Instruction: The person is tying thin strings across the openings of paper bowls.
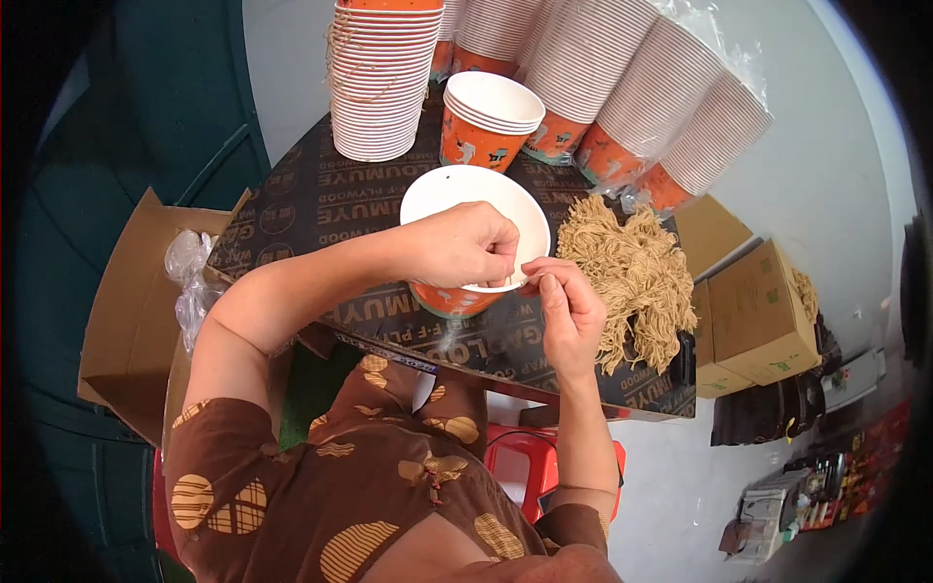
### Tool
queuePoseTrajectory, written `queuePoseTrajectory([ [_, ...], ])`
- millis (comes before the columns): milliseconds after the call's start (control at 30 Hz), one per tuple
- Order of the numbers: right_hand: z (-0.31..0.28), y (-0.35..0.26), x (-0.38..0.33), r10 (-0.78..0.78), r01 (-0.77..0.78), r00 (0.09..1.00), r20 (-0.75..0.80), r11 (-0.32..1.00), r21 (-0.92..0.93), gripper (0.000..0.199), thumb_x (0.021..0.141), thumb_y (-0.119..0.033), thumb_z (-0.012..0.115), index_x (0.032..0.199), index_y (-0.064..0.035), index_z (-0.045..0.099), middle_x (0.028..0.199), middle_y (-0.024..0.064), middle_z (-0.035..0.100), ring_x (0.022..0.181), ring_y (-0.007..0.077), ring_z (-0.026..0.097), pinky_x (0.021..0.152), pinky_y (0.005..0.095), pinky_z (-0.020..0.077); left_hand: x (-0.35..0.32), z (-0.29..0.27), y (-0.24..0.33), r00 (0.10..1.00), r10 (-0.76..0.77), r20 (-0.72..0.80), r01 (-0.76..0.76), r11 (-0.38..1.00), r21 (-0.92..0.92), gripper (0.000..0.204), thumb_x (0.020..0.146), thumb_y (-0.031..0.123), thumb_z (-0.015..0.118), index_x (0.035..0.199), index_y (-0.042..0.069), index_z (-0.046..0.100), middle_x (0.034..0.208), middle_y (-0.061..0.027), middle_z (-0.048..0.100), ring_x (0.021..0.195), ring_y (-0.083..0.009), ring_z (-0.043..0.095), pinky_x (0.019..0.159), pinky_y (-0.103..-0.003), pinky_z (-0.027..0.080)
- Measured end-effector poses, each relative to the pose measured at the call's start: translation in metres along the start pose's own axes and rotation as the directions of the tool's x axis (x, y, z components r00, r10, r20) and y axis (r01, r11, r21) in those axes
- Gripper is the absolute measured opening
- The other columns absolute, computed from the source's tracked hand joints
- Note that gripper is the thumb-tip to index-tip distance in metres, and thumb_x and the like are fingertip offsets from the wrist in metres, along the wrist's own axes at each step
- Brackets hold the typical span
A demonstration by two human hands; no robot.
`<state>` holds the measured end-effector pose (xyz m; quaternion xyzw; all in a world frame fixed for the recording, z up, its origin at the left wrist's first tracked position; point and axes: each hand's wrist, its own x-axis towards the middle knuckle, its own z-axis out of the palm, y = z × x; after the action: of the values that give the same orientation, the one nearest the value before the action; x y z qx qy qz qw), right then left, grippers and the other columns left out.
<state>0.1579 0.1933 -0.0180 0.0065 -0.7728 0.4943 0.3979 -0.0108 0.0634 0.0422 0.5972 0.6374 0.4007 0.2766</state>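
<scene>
A paper bucket (pixel 423 194), white inside and orange outside, stands near the front edge of the table. One small dark hole shows in its far left wall. My left hand (pixel 465 245) reaches over the opening, its fingers pinched together just inside the near right rim. Outside that rim, my right hand (pixel 569 306) pinches with thumb and forefinger, close to the left fingertips. Whatever lies between the fingers of either hand is too small to make out. A heap of tan twine (pixel 627 277) lies to the right of the bucket.
Behind the bucket stand a short stack of buckets (pixel 496 102), a tall stack (pixel 381 87) with cords dangling, and several plastic-wrapped stacks (pixel 671 87). An open carton (pixel 131 311) is left of the black table (pixel 292 228). More cartons (pixel 763 311) and a red stool (pixel 530 466) are right.
</scene>
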Motion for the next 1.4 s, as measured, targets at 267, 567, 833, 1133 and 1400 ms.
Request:
queuePoseTrajectory([
  [267,-0.014,0.011,0.009,-0.031,0.029,0.997,0.077,0.999,0.037,0.015,0.099,-0.004,0.054,0.095,0.0047,0.065,0.109,0.0118,0.067,0.081,0.012,0.062,0.073,0.0261,0.0508,0.004,0.004,0.009,0.994,-0.1,0.034,0.104,0.98,-0.167,0.008,0.083,0.004,0.065,0.079,-0.002,0.067,0.078,-0.0063,0.07,0.074,-0.0115,0.065,0.072,-0.027,0.051],
  [567,-0.019,0.012,0.005,0.035,-0.039,0.998,0.057,0.997,0.065,0.016,0.099,-0.005,0.054,0.095,0.0051,0.066,0.119,0.0142,0.064,0.085,0.0116,0.063,0.075,0.0262,0.0508,0.014,0.013,0.004,1.0,-0.021,0.002,0.02,0.932,-0.362,0.01,0.081,-0.002,0.065,0.071,-0.002,0.065,0.087,-0.0081,0.068,0.073,-0.0103,0.059,0.072,-0.025,0.049],
  [833,-0.017,0.007,0.005,0.034,-0.035,0.999,0.023,0.997,0.066,0.014,0.098,-0.004,0.056,0.095,0.0043,0.067,0.117,0.0136,0.064,0.083,0.0112,0.062,0.071,0.0257,0.0503,0.022,0.015,0.003,0.993,-0.114,-0.009,0.098,0.891,-0.444,0.007,0.082,0.0,0.065,0.076,-0.003,0.068,0.081,-0.011,0.07,0.065,-0.0108,0.06,0.065,-0.025,0.049],
  [1133,-0.024,-0.013,0.002,0.074,-0.074,0.997,0.001,0.993,-0.089,0.01,0.097,-0.004,0.059,0.094,0.0032,0.065,0.092,0.0061,0.062,0.072,0.0096,0.058,0.063,0.0234,0.0467,0.026,0.012,-0.001,0.994,-0.109,0.024,0.107,0.867,-0.487,0.009,0.082,0.004,0.071,0.084,-0.005,0.072,0.077,-0.011,0.071,0.065,-0.0124,0.063,0.066,-0.025,0.05],
  [1400,-0.028,-0.016,0.018,0.143,-0.143,0.99,-0.013,0.972,-0.187,0.005,0.093,-0.001,0.064,0.094,0.0017,0.067,0.08,0.0043,0.06,0.07,0.0117,0.056,0.06,0.0259,0.0431,0.027,0.013,-0.003,0.991,-0.119,0.062,0.133,0.831,-0.54,0.008,0.08,0.003,0.074,0.084,-0.004,0.072,0.077,-0.0093,0.07,0.067,-0.0127,0.064,0.065,-0.025,0.05],
])
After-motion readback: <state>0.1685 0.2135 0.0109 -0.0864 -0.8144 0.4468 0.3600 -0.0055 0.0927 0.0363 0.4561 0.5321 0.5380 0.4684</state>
